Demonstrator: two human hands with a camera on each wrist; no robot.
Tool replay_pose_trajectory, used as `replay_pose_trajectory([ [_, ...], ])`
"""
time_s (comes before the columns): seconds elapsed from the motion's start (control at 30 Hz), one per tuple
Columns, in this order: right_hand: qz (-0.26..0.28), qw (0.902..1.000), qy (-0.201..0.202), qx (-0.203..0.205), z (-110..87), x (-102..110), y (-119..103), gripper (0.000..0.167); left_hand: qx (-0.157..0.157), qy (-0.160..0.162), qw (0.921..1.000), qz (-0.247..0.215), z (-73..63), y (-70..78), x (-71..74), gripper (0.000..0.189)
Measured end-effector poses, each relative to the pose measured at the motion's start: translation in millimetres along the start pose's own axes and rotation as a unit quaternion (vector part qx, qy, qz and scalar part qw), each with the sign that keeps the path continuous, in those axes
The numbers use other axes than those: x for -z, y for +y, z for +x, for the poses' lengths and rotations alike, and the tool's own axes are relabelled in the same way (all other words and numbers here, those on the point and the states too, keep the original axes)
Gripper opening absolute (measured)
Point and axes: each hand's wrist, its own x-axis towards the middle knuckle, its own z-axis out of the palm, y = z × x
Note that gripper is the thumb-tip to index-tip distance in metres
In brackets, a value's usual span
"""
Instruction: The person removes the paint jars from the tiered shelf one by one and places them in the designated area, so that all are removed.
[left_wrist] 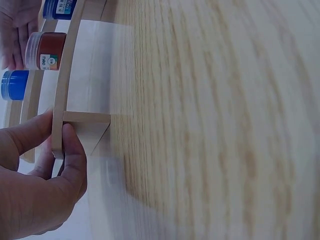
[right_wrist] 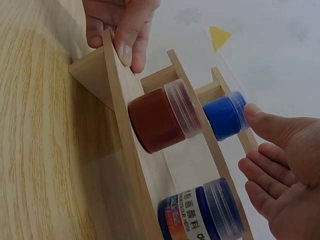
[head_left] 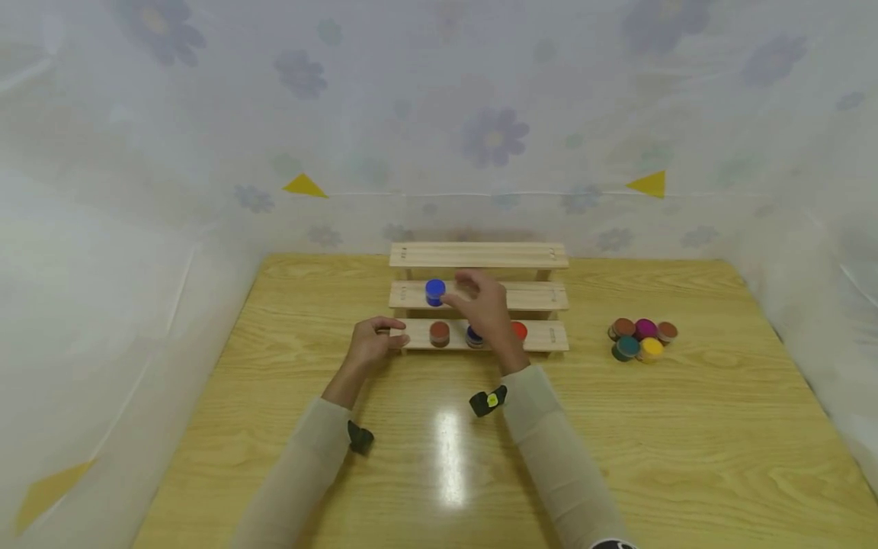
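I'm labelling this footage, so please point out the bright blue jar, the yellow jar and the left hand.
Bright blue jar [right_wrist: 222,118]: right wrist view, on its blue side.
Yellow jar [head_left: 651,348]: head view, on its top.
Left hand [head_left: 370,345]: head view, middle of the hand.

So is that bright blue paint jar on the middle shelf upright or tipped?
Upright: the bright blue paint jar stands base-down on the middle shelf, lid on top.

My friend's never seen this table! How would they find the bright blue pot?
Find the wooden three-step stand at the back of the table. On its middle step, left of centre, sits the bright blue pot, by the person's right hand. It's the only pot showing on that step; the dark blue pot is on the bottom step.
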Motion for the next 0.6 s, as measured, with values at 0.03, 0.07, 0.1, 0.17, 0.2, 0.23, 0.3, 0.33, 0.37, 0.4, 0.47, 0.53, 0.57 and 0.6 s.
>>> replay_pose_trajectory([
  [0.03,-0.002,1.0,-0.002,0.001,0.4,-1.0,-0.5,0.051,0.0,-0.001,1.0,-0.002,-0.4,-0.1,0.5,0.02],
  [0.07,-0.003,1.0,-0.003,0.001,0.7,-1.9,-1.1,0.051,0.003,-0.001,1.0,-0.001,-0.4,-0.2,0.3,0.02],
  [0.1,-0.004,1.0,-0.003,-0.001,1.0,-2.9,-1.7,0.051,0.0,-0.003,1.0,-0.003,-1.2,0.5,0.7,0.02],
  [0.17,-0.003,1.0,-0.005,-0.004,1.5,-4.9,-2.5,0.05,0.0,-0.003,1.0,-0.003,-1.9,1.1,0.6,0.02],
  [0.2,-0.006,1.0,-0.006,-0.005,1.8,-6.3,-2.6,0.049,0.0,-0.003,1.0,-0.002,-2.0,1.2,0.7,0.021],
  [0.23,-0.008,0.9999,-0.007,-0.006,2.1,-7.7,-2.8,0.049,0.003,-0.003,1.0,-0.001,-1.6,1.1,0.8,0.021],
  [0.3,-0.009,0.9999,-0.009,-0.009,2.9,-10.7,-2.6,0.048,0.01,-0.001,0.9999,0.002,-0.3,0.6,0.4,0.023],
  [0.33,-0.009,0.9998,-0.011,-0.012,3.1,-12.1,-2.7,0.048,0.017,0.0,0.9998,0.006,0.9,-0.2,0.1,0.025],
  [0.37,-0.01,0.9998,-0.012,-0.014,3.4,-13.6,-2.8,0.047,0.02,-0.001,0.9998,0.008,1.1,0.1,0.2,0.026],
  [0.4,-0.011,0.9997,-0.013,-0.017,3.5,-15.0,-3.1,0.047,0.022,-0.003,0.9997,0.01,1.4,0.1,0.3,0.027],
  [0.47,-0.008,0.9997,-0.013,-0.02,3.2,-17.5,-5.1,0.047,0.025,-0.003,0.9996,0.013,2.0,0.0,0.1,0.028],
  [0.53,-0.007,0.9996,-0.012,-0.023,2.6,-19.1,-7.7,0.047,0.021,-0.004,0.9997,0.015,1.3,0.3,0.1,0.028],
  [0.57,-0.006,0.9996,-0.011,-0.023,2.3,-19.7,-8.8,0.046,0.02,-0.005,0.9997,0.014,0.9,0.6,0.0,0.028],
  [0.6,-0.004,0.9996,-0.011,-0.024,2.1,-20.1,-10.0,0.046,0.018,-0.005,0.9997,0.014,0.5,0.9,-0.3,0.028],
])
